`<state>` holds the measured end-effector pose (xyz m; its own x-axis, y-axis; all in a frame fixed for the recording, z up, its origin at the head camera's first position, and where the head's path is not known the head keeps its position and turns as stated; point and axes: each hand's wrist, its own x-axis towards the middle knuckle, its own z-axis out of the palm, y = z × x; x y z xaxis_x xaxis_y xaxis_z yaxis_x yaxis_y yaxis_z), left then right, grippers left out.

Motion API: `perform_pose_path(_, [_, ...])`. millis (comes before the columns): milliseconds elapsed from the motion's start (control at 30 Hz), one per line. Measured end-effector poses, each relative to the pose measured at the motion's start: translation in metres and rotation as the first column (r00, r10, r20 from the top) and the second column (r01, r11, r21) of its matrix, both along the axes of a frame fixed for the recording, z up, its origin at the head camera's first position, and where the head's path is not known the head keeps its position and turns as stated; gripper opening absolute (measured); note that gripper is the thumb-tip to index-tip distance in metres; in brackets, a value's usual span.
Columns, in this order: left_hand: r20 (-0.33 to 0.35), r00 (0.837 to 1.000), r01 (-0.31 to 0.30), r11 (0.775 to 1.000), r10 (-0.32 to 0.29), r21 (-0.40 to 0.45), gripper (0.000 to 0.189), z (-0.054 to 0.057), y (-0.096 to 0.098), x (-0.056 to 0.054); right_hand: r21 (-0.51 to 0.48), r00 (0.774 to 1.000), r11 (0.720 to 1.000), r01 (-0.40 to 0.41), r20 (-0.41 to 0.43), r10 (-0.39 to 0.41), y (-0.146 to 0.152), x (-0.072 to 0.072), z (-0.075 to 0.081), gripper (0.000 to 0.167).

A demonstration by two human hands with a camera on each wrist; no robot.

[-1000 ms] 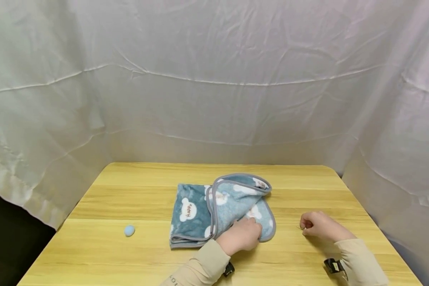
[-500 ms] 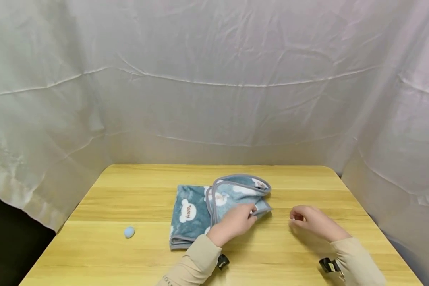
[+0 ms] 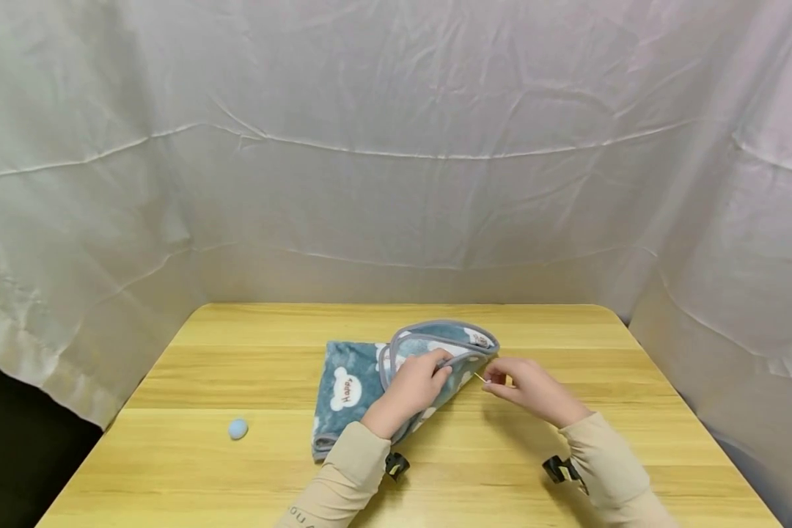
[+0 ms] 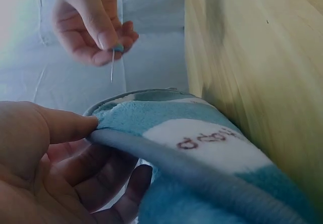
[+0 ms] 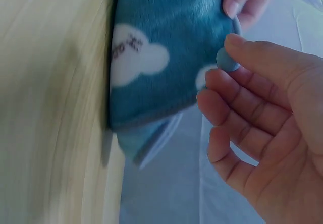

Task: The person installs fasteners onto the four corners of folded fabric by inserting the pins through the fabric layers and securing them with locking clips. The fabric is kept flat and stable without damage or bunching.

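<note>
A teal fleece blanket [image 3: 359, 367] with white bear shapes and grey trim lies folded on the table. My left hand [image 3: 409, 385] pinches its grey-edged layers between thumb and fingers, lifting the near right part. In the left wrist view the thumb presses on the trim [image 4: 146, 146]. My right hand [image 3: 531, 385] is just right of the blanket, pinching a pin [image 4: 112, 68] by its blue head [image 5: 227, 60] between thumb and finger. The pin's bare needle points toward the lifted blanket edge, apart from it in the left wrist view.
A small light-blue round piece [image 3: 237, 429] sits on the left of the wooden table [image 3: 191, 381]. Pale fabric curtains [image 3: 396, 205] enclose the back and both sides. Each wrist carries a black camera mount [image 3: 556, 468].
My left hand moves from lying on the blanket to lifting its near right corner up and leftward. The right hand, holding the pin, moves left to the blanket's edge.
</note>
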<state>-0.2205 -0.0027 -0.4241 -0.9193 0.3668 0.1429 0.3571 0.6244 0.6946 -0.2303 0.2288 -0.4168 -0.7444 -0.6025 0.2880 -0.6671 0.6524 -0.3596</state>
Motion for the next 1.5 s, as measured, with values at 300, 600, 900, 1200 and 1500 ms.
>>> perform_pose_path(300, [0.008,1.000,0.006,1.000,-0.006,0.007,0.026,0.002,-0.001,0.001,-0.018,1.000,1.000,-0.021,-0.006,0.021,-0.023,-0.005,-0.002,0.003])
perform_pose_path(600, [0.019,1.000,0.012,1.000,-0.012,0.028,0.026,0.004,0.000,0.000,-0.071,1.000,0.997,-0.012,-0.026,0.010,-0.031,-0.008,-0.006,0.007])
perform_pose_path(900, [0.037,0.999,0.010,0.999,-0.012,0.048,0.019,0.004,0.000,0.001,-0.173,0.995,0.985,0.008,-0.094,-0.025,-0.039,-0.011,-0.018,0.015])
perform_pose_path(1200, [0.080,0.997,0.003,0.999,-0.007,0.051,0.011,0.009,-0.003,0.002,-0.234,0.974,0.972,-0.005,-0.220,-0.048,-0.045,-0.016,-0.027,0.029])
perform_pose_path(1500, [-0.020,0.999,0.046,0.996,-0.048,-0.071,0.021,0.011,-0.007,0.014,-0.172,0.892,0.985,-0.027,-0.448,-0.054,-0.046,-0.017,-0.029,0.043])
